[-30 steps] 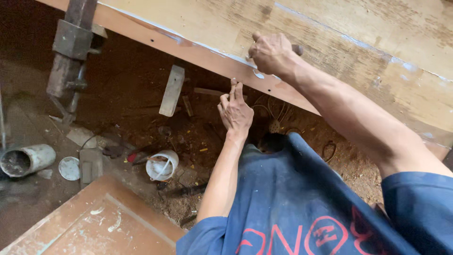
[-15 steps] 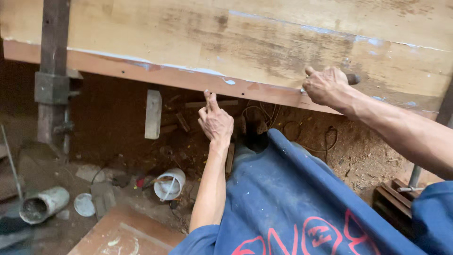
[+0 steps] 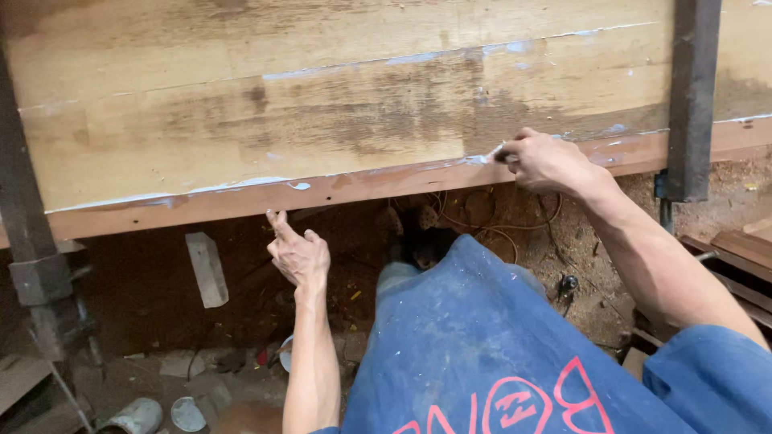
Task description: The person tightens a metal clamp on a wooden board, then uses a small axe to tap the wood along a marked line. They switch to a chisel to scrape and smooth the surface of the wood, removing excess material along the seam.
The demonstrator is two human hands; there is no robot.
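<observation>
A wide worn wooden panel (image 3: 322,112) fills the top of the view, with a reddish strip (image 3: 362,186) along its lower edge and white smears on the seam between them. My right hand (image 3: 548,165) rests on that seam at the right, its fingers pinched on a small thin tool (image 3: 492,154) whose pale tip touches the seam. My left hand (image 3: 299,255) hovers just under the strip, holding nothing, with the index finger pointing up close to the strip's underside. A blue garment (image 3: 498,345) covers my lap below.
A dark metal clamp bar (image 3: 691,96) crosses the panel at the right, and another clamp (image 3: 32,265) stands at the left. On the dusty floor lie a pale wood block (image 3: 207,269), a pipe piece (image 3: 137,416), a round lid (image 3: 187,414), loose cables (image 3: 482,217) and planks (image 3: 740,249).
The view has swung so the panel lies nearly level. My right hand has slid along the seam and its pale tool tip shows. The left hand stays under the edge, finger raised.
</observation>
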